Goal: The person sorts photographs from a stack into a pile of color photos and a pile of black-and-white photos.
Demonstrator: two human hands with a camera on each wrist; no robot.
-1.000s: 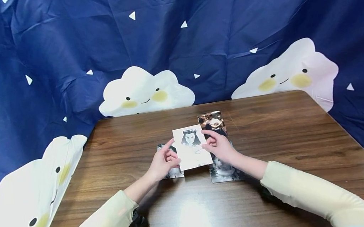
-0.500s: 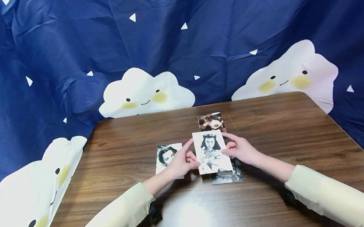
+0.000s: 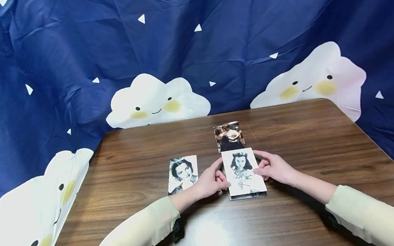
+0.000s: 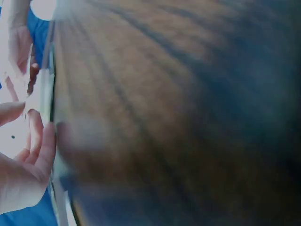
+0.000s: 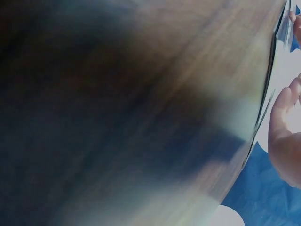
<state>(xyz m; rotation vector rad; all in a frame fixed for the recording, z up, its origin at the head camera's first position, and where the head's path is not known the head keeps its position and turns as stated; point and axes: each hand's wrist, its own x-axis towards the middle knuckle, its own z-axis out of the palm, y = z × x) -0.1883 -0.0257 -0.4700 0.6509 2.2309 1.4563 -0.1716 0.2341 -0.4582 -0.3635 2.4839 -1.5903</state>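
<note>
Both hands hold a white-bordered black-and-white photo card (image 3: 242,179) showing a person with long dark hair. My left hand (image 3: 209,181) pinches its left edge, while my right hand (image 3: 277,168) grips the right edge with thumb and fingers. The card is low over another dark photo (image 3: 248,196), whose bottom edge peeks out; whether they touch I cannot tell. Seen from the left wrist, the left hand (image 4: 28,174) has its thumb and fingers bent toward the card. Only part of the right hand (image 5: 286,146) enters the right wrist view.
A second black-and-white portrait photo (image 3: 183,172) lies on the wooden table (image 3: 134,166), left of the held card. Just beyond the card lies a colour photo (image 3: 230,136) of people. A blue curtain (image 3: 177,43) with clouds hangs behind the table.
Both hands have carried the photo card to the right and nearer, from beside the left portrait to over the lower right photo. The portrait and colour photo are now more exposed.
</note>
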